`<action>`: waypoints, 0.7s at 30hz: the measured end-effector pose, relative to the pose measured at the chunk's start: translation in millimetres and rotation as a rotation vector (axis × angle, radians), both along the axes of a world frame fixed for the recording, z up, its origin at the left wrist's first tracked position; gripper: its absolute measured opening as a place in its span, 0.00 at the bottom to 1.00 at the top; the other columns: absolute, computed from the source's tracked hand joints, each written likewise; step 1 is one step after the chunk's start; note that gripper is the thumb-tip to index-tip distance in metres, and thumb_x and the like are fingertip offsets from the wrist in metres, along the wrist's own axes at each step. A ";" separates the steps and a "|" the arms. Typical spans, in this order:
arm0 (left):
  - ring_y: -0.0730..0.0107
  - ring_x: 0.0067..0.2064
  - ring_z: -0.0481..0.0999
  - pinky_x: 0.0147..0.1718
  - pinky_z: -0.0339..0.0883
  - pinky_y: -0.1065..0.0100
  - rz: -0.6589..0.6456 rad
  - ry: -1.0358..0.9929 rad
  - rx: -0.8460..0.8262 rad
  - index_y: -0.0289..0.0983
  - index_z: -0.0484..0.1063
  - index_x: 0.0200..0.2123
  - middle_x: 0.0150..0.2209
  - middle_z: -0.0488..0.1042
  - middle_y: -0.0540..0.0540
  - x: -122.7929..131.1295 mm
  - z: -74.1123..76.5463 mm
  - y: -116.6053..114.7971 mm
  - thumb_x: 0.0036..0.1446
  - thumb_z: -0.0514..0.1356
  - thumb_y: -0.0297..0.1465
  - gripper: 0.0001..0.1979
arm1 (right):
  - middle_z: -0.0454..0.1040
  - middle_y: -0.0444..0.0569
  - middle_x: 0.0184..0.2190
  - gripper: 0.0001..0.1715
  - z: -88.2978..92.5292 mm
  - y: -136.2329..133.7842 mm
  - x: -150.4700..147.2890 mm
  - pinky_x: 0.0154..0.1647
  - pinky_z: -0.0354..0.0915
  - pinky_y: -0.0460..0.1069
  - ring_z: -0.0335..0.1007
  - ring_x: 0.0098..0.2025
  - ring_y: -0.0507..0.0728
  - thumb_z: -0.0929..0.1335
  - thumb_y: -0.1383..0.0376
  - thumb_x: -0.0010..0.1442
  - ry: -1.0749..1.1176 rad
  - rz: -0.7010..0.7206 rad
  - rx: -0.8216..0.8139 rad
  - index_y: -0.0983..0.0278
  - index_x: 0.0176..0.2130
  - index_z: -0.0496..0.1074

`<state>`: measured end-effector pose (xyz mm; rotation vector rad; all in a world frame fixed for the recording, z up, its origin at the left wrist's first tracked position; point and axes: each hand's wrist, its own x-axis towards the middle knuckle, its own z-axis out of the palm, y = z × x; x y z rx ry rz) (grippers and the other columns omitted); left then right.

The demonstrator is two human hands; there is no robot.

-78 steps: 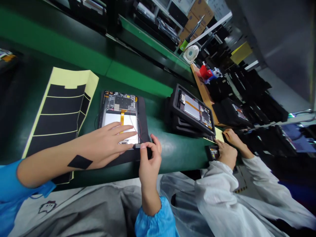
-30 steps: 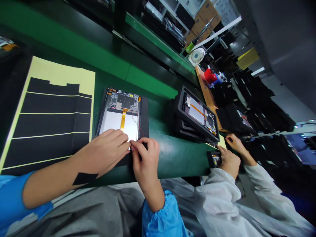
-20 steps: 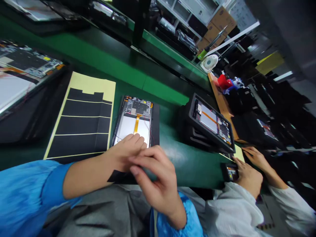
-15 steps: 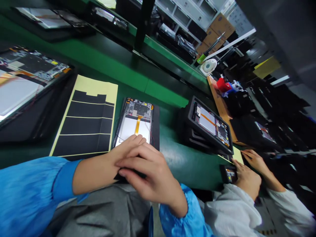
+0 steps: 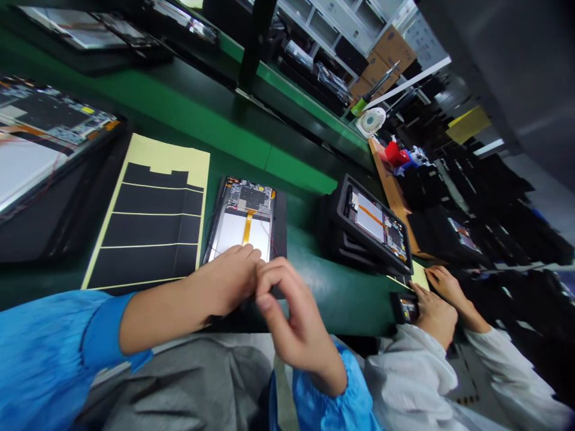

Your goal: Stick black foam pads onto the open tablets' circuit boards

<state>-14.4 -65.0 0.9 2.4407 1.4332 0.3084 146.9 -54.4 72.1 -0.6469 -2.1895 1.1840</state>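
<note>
Left hand (image 5: 224, 281) flat on near edge of the open tablet (image 5: 245, 222), right hand (image 5: 294, 323) curled narrow beside it, contents unclear; I'd press evenly, avoiding the red wire (image 5: 271, 234).

The left hand (image 5: 224, 281) rests on the near end of an opened tablet (image 5: 245, 224) on the green surface (image 5: 323, 281). The right hand (image 5: 291, 323) is just beside it, fingers (image 5: 275, 270) curled. A yellow sheet of black strips (image 5: 153, 230) lies just left of the tablet.

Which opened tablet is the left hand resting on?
The middle tablet, right beside the yellow sheet of black strips; the left hand covers its near end. The others sit on black trays.
</note>
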 end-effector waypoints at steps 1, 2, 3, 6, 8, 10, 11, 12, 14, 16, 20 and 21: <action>0.57 0.42 0.73 0.42 0.70 0.59 -0.019 0.015 0.008 0.35 0.74 0.36 0.37 0.74 0.44 -3.5 1.4 -0.8 0.61 0.62 0.21 0.04 | 0.68 0.46 0.37 0.07 -2.0 -2.1 4.5 0.42 0.64 0.48 0.66 0.40 0.54 0.63 0.67 0.73 0.058 -0.121 -0.064 0.61 0.39 0.67; 0.56 0.41 0.73 0.41 0.69 0.59 -0.029 0.021 0.024 0.34 0.75 0.39 0.38 0.75 0.42 -7.5 1.6 -2.0 0.62 0.62 0.23 0.03 | 0.68 0.46 0.37 0.08 -4.9 -3.8 8.8 0.41 0.64 0.48 0.65 0.39 0.53 0.64 0.65 0.73 0.117 -0.244 -0.129 0.61 0.39 0.69; 0.55 0.42 0.74 0.41 0.69 0.58 -0.034 0.008 0.047 0.33 0.75 0.41 0.40 0.75 0.41 -11.9 0.6 -3.4 0.64 0.61 0.25 0.03 | 0.68 0.45 0.36 0.08 -8.5 -4.8 12.6 0.40 0.63 0.47 0.65 0.38 0.52 0.65 0.63 0.73 0.168 -0.355 -0.197 0.61 0.39 0.70; 0.55 0.44 0.74 0.43 0.69 0.58 -0.055 -0.180 0.130 0.32 0.74 0.47 0.43 0.75 0.40 -26.5 -6.3 -9.1 0.68 0.57 0.26 0.08 | 0.67 0.42 0.29 0.10 -22.6 -5.7 19.7 0.34 0.62 0.45 0.62 0.31 0.50 0.71 0.59 0.69 0.291 -0.557 -0.463 0.61 0.37 0.73; 0.58 0.45 0.74 0.44 0.69 0.60 -0.056 -0.318 0.170 0.33 0.73 0.51 0.44 0.74 0.41 -35.5 -10.9 -13.9 0.71 0.51 0.25 0.12 | 0.64 0.39 0.26 0.11 -32.4 -7.0 21.1 0.28 0.59 0.44 0.59 0.26 0.48 0.74 0.57 0.65 0.389 -0.575 -0.722 0.62 0.39 0.75; 0.61 0.45 0.73 0.44 0.67 0.62 -0.033 -0.390 0.209 0.34 0.72 0.51 0.43 0.74 0.43 -41.5 -14.2 -19.0 0.73 0.48 0.26 0.13 | 0.63 0.37 0.25 0.14 -40.7 -10.8 21.1 0.22 0.55 0.42 0.53 0.22 0.46 0.76 0.56 0.62 0.507 -0.545 -0.974 0.62 0.43 0.77; 0.61 0.44 0.72 0.44 0.66 0.62 -0.027 -0.401 0.227 0.35 0.72 0.50 0.43 0.73 0.43 -43.0 -15.8 -21.4 0.74 0.48 0.26 0.13 | 0.62 0.37 0.24 0.15 -44.1 -13.8 21.0 0.21 0.53 0.41 0.50 0.21 0.46 0.76 0.56 0.61 0.563 -0.531 -1.069 0.62 0.45 0.77; 0.62 0.44 0.72 0.43 0.66 0.62 -0.027 -0.402 0.243 0.35 0.72 0.50 0.42 0.72 0.44 -43.5 -17.3 -23.5 0.74 0.48 0.26 0.13 | 0.61 0.36 0.24 0.17 -47.0 -17.3 20.9 0.20 0.52 0.41 0.47 0.20 0.45 0.76 0.57 0.60 0.615 -0.520 -1.141 0.61 0.46 0.77; 0.61 0.44 0.71 0.42 0.64 0.62 -0.039 -0.393 0.264 0.36 0.73 0.51 0.42 0.72 0.44 -42.0 -20.7 -26.5 0.73 0.49 0.26 0.13 | 0.59 0.34 0.22 0.18 -51.5 -24.3 20.8 0.19 0.51 0.40 0.43 0.19 0.45 0.76 0.57 0.61 0.695 -0.494 -1.241 0.59 0.49 0.77; 0.61 0.43 0.70 0.42 0.63 0.62 -0.055 -0.381 0.270 0.37 0.73 0.53 0.43 0.71 0.44 -38.8 -23.9 -27.3 0.73 0.49 0.26 0.14 | 0.59 0.33 0.21 0.18 -54.9 -29.8 20.5 0.18 0.50 0.39 0.40 0.19 0.45 0.75 0.57 0.63 0.739 -0.438 -1.324 0.57 0.52 0.76; 0.60 0.43 0.69 0.42 0.63 0.61 -0.054 -0.344 0.309 0.37 0.73 0.54 0.43 0.71 0.43 -35.0 -27.3 -24.3 0.74 0.49 0.26 0.15 | 0.59 0.32 0.20 0.19 -61.7 -33.7 18.7 0.16 0.48 0.39 0.37 0.17 0.46 0.74 0.54 0.65 0.757 -0.316 -1.403 0.55 0.54 0.75; 0.60 0.44 0.69 0.43 0.63 0.61 -0.044 -0.339 0.307 0.37 0.74 0.54 0.43 0.71 0.43 -35.2 -27.3 -23.1 0.74 0.49 0.27 0.15 | 0.59 0.32 0.20 0.19 -63.7 -34.2 18.2 0.16 0.48 0.39 0.37 0.17 0.46 0.73 0.53 0.65 0.748 -0.311 -1.399 0.55 0.54 0.74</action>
